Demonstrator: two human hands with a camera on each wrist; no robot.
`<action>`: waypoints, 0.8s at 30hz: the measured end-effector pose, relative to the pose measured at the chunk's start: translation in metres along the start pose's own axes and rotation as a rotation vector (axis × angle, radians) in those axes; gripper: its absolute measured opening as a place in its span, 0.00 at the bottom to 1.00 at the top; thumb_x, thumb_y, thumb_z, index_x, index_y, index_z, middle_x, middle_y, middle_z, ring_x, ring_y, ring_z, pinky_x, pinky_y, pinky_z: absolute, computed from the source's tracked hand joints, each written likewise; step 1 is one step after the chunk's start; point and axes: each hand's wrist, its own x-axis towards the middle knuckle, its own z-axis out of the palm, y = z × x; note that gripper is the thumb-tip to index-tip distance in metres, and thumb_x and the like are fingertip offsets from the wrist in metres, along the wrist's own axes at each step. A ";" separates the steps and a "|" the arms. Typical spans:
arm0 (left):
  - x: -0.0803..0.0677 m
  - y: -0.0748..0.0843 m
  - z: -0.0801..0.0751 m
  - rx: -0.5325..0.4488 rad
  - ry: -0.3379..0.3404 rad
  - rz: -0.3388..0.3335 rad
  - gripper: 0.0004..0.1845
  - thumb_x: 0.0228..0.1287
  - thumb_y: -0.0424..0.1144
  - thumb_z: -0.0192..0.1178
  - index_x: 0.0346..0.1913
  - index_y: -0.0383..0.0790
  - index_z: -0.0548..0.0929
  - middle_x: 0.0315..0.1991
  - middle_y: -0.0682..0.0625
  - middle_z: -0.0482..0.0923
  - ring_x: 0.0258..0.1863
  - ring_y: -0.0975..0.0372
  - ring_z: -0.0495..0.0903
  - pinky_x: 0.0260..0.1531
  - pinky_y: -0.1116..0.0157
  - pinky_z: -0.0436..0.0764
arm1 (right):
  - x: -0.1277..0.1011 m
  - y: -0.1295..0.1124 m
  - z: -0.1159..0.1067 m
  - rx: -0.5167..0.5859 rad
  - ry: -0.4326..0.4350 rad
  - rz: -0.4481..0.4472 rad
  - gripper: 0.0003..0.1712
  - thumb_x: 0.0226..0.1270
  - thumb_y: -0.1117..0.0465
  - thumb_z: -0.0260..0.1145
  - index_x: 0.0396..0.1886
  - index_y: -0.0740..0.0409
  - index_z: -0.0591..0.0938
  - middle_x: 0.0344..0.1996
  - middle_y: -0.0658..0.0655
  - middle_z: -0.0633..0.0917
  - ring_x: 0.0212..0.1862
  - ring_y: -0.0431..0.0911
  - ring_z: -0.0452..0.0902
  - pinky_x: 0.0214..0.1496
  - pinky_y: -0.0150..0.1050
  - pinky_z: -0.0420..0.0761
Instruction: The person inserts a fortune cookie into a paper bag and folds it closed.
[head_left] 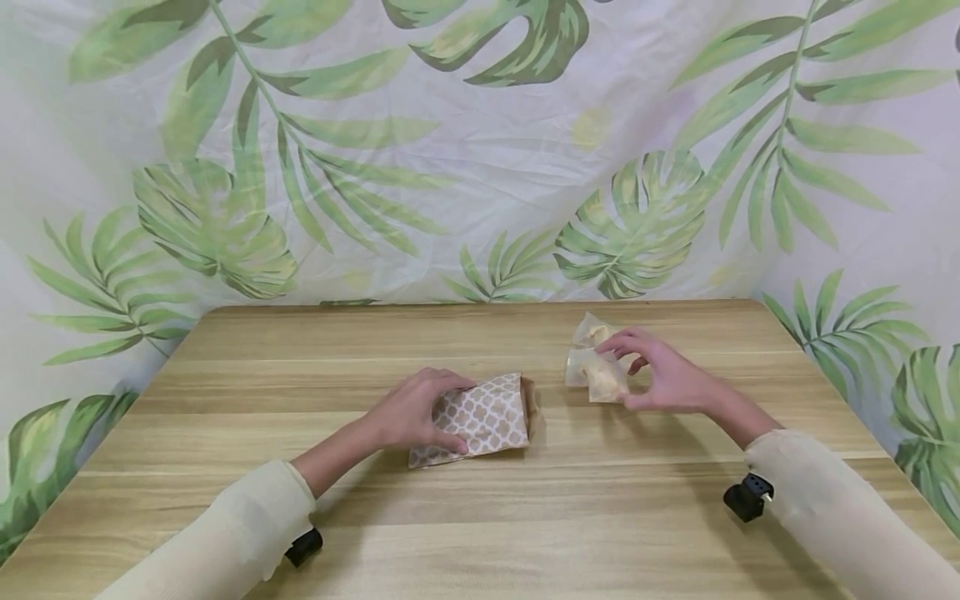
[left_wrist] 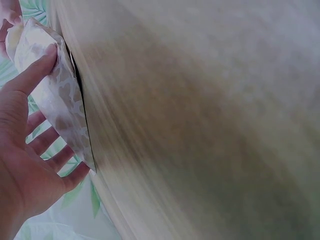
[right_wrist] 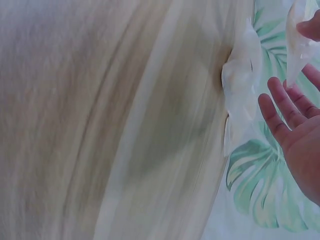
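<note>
A paper bag with a white lattice pattern on brown lies on the table, its mouth facing right and partly open. My left hand grips it across its width, thumb on the near side and fingers along the far side. In the left wrist view the thumb presses on the bag. To the right, my right hand pinches a small clear packet with pale contents between thumb and fingers. More such packets lie on the table just beyond it, overlapped by the held one in the head view.
The wood-grain table ends at a far edge against a hanging cloth printed with green leaves. Black wrist devices hang under both sleeves, close above the tabletop.
</note>
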 end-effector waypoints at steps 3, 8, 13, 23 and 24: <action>0.000 0.000 0.000 -0.001 0.002 0.001 0.47 0.45 0.55 0.84 0.67 0.37 0.80 0.64 0.42 0.80 0.64 0.46 0.76 0.65 0.44 0.75 | 0.001 -0.003 0.004 0.012 -0.015 -0.012 0.36 0.49 0.71 0.76 0.62 0.65 0.79 0.58 0.63 0.77 0.54 0.57 0.75 0.47 0.50 0.84; 0.000 0.000 0.000 0.002 0.007 0.006 0.47 0.44 0.55 0.84 0.67 0.37 0.80 0.64 0.41 0.80 0.65 0.46 0.76 0.65 0.43 0.75 | 0.003 -0.005 0.010 0.023 -0.035 -0.029 0.36 0.48 0.70 0.76 0.61 0.63 0.79 0.57 0.61 0.77 0.53 0.55 0.76 0.47 0.48 0.84; 0.000 0.001 0.000 0.022 -0.005 -0.012 0.48 0.45 0.56 0.83 0.69 0.38 0.79 0.65 0.40 0.78 0.66 0.45 0.74 0.66 0.43 0.74 | 0.006 -0.009 0.015 0.027 -0.048 -0.049 0.36 0.47 0.70 0.75 0.61 0.64 0.79 0.57 0.60 0.78 0.53 0.53 0.77 0.46 0.49 0.85; -0.001 0.003 -0.001 0.037 -0.022 -0.031 0.48 0.45 0.57 0.83 0.69 0.40 0.79 0.66 0.40 0.77 0.66 0.45 0.74 0.66 0.44 0.74 | 0.010 -0.020 0.023 0.045 -0.076 -0.092 0.36 0.45 0.69 0.76 0.60 0.65 0.79 0.55 0.62 0.77 0.52 0.52 0.76 0.45 0.49 0.86; -0.001 0.003 -0.001 0.037 -0.021 -0.029 0.48 0.45 0.57 0.83 0.69 0.39 0.79 0.66 0.40 0.77 0.66 0.45 0.74 0.66 0.44 0.74 | 0.011 -0.021 0.025 0.047 -0.083 -0.089 0.36 0.45 0.69 0.76 0.60 0.65 0.79 0.56 0.62 0.77 0.52 0.52 0.76 0.46 0.50 0.86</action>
